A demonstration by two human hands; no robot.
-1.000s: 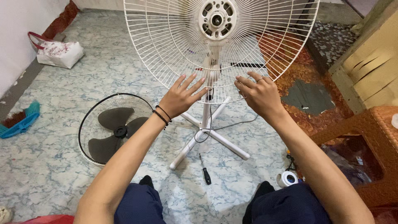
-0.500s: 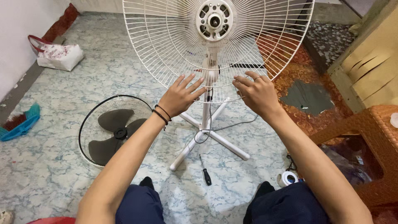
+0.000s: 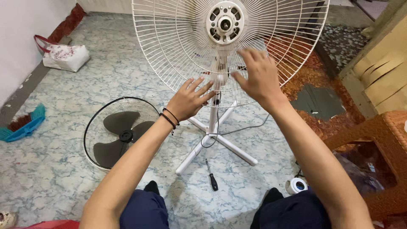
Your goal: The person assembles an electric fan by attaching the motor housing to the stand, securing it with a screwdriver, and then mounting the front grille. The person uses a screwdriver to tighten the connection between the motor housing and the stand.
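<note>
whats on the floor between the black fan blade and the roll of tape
In the head view, the white cross base of the fan stand and a black-handled screwdriver lie between the black fan blade and the roll of tape.

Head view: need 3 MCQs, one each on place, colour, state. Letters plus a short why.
1. Where does the screwdriver lie?
A. on the floor by the white stand's foot
B. in the left hand
C. on the brown stool

2. What colour are the loose fan blades lying in the black-rimmed grille?
A. white
B. dark grey
C. blue

3. How is the left hand?
A. fisted round the pole
B. open, fingers spread at the white grille's lower edge
C. flat on the floor

Key: 1 A, it lies on the marbled floor beside a leg of the cross base. 2 B, three dark blades show there. 3 B, the fingers fan out against the white grille.
</note>
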